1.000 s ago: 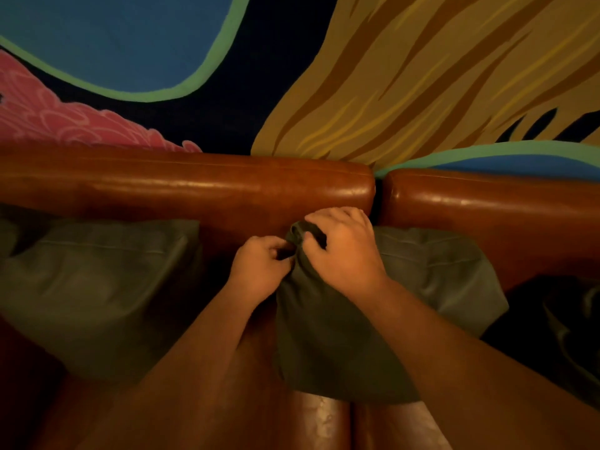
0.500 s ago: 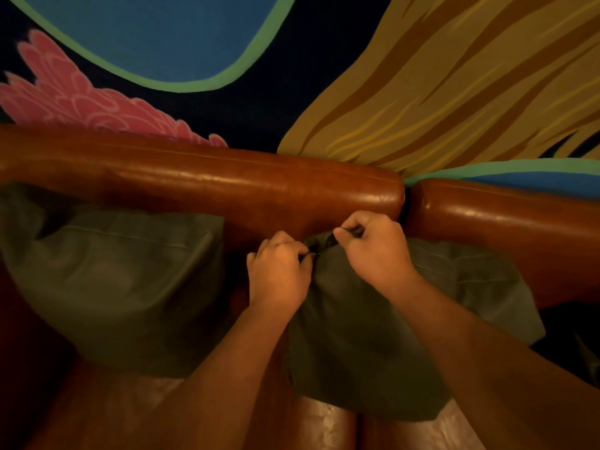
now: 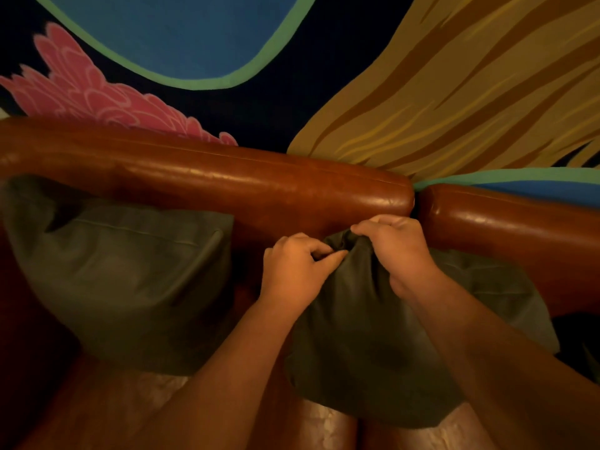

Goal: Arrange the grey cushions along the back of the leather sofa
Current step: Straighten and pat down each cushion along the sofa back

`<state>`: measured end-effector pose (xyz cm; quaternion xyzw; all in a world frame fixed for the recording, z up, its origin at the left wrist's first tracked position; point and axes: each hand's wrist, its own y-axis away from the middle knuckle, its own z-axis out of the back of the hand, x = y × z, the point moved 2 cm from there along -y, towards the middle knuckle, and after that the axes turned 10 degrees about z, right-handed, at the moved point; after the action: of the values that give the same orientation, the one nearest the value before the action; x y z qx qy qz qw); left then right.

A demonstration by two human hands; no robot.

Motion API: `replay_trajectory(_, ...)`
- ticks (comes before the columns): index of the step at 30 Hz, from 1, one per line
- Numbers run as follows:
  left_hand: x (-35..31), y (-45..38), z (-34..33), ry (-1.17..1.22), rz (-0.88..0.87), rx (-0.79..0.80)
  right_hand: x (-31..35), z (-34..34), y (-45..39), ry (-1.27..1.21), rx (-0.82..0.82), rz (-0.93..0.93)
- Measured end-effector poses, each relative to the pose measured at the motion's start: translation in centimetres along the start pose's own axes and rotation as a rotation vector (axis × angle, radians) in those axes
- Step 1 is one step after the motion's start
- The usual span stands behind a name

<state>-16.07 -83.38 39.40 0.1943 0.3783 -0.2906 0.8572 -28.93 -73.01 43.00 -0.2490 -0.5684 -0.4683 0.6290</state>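
Behind the seating rises a painted wall [image 3: 259, 102] with a dark navy ground. A large blue shape [image 3: 168, 30] edged in green fills the upper left, a pink feathery form [image 3: 81, 92] spreads below it, and broad ochre and brown streaks [image 3: 470, 92] sweep across the right. A second blue patch with a green border [image 3: 535, 186] shows low at the right. The light is dim and warm.
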Motion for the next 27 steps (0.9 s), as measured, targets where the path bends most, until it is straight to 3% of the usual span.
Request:
replay_trajectory(3,0.0,0.0,-0.4,-0.033,0.118,0.073,-0.1,0.1,0.1,-0.030,-0.009,-0.021)
replay_trajectory(8,-0.4,0.0,-1.0,0.256,0.347,0.137,-0.4,0.0,0.3,-0.031,0.056,0.056)
replay_trajectory(13,-1.0,0.5,-0.8,0.115,0.188,-0.053,-0.5,0.1,0.7,0.127,0.160,0.216)
replay_trajectory(16,-0.7,-0.3,0.4,0.131,0.129,-0.054,-1.1,0.6,1.7,0.314,0.163,0.398)
replay_trajectory(21,0.6,-2.7,2.6,0.234,0.136,0.172,-2.2,1.8,3.2,0.661,0.198,0.597)
replay_trajectory(24,1.4,-3.4,3.1,0.233,0.216,0.303,-2.5,1.9,3.7,0.732,0.188,0.645)
replay_trajectory(27,1.9,-3.5,2.9,0.394,0.366,0.313,-2.4,1.7,3.5,0.738,0.166,0.626)
